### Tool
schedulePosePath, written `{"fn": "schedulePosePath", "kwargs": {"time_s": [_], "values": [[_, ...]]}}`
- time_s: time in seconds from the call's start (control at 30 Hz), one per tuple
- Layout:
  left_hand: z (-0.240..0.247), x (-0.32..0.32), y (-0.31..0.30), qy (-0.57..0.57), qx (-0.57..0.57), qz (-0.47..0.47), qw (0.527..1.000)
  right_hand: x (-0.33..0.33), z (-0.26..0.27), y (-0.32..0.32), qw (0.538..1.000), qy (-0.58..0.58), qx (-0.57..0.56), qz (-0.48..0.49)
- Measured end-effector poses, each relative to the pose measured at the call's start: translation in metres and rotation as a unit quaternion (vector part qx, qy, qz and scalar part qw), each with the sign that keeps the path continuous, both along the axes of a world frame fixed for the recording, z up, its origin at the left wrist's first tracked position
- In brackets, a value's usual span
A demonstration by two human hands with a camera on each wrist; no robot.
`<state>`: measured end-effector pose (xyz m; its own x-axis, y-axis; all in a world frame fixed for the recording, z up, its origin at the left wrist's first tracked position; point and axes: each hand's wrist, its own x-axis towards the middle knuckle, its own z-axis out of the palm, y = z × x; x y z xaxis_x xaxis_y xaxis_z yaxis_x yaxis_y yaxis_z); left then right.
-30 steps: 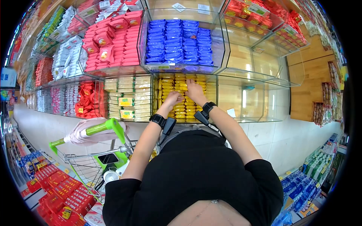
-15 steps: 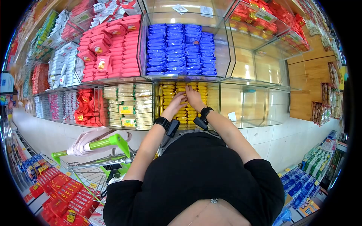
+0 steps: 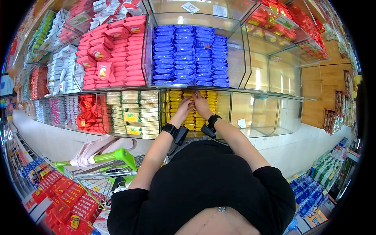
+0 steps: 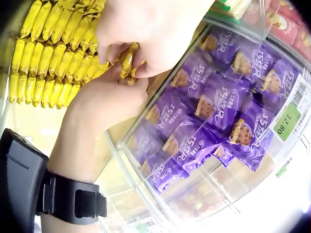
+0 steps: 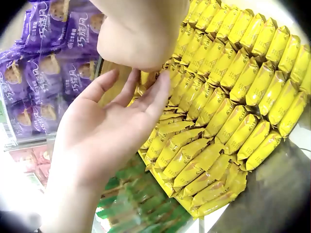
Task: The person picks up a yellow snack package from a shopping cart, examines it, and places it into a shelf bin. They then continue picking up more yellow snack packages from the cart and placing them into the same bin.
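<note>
Both hands meet over rows of yellow-wrapped snack packets [image 3: 190, 122] in a clear bin. My left hand [image 3: 183, 109] has its fingers and thumb around one small yellow snack packet [image 4: 127, 60] in the left wrist view. Against it, my right hand [image 3: 201, 106] is close enough that the two overlap in every view; its fingertips are hidden. In the right wrist view the left palm [image 5: 104, 126] faces up, fingers reaching under the right hand [image 5: 141, 39]. Neat upright rows of packets [image 5: 243, 73] stand beside them.
Clear bin walls separate pale wrapped packs [image 3: 131, 113] at left from the yellow rows. Blue-purple packets [image 3: 188, 55] fill the bin behind, pink ones [image 3: 117, 51] beside it. A shopping cart with a green handle [image 3: 121, 156] stands at the lower left.
A second ago the hands were apart, the right farther back on the yellow rows. They have since come together. The head view has shifted slightly.
</note>
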<state>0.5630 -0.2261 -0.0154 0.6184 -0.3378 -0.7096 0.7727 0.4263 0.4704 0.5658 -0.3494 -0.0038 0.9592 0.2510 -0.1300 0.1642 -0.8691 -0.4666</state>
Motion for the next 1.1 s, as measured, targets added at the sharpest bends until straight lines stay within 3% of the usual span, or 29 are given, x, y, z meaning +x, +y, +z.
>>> {"fn": "schedulePosePath", "kwargs": {"time_s": [0.17,0.47,0.63,0.83,1.1], "values": [[0.008,0.000,-0.006,0.014,-0.017,0.078,0.997,-0.001,0.005,0.000,1.000,0.003,0.009,-0.011],[-0.002,0.005,-0.015,-0.011,-0.008,0.115,0.993,0.001,0.003,-0.005,0.999,-0.037,0.029,0.001],[0.015,0.008,-0.022,-0.010,0.023,0.103,0.994,0.000,0.000,-0.008,0.995,-0.088,0.046,0.013],[0.011,0.007,-0.022,-0.022,0.025,0.097,0.995,0.003,-0.003,-0.014,0.993,-0.032,0.111,0.014],[0.011,0.005,-0.025,-0.019,0.050,0.093,0.994,0.001,-0.004,-0.015,0.986,-0.041,0.160,-0.005]]}}
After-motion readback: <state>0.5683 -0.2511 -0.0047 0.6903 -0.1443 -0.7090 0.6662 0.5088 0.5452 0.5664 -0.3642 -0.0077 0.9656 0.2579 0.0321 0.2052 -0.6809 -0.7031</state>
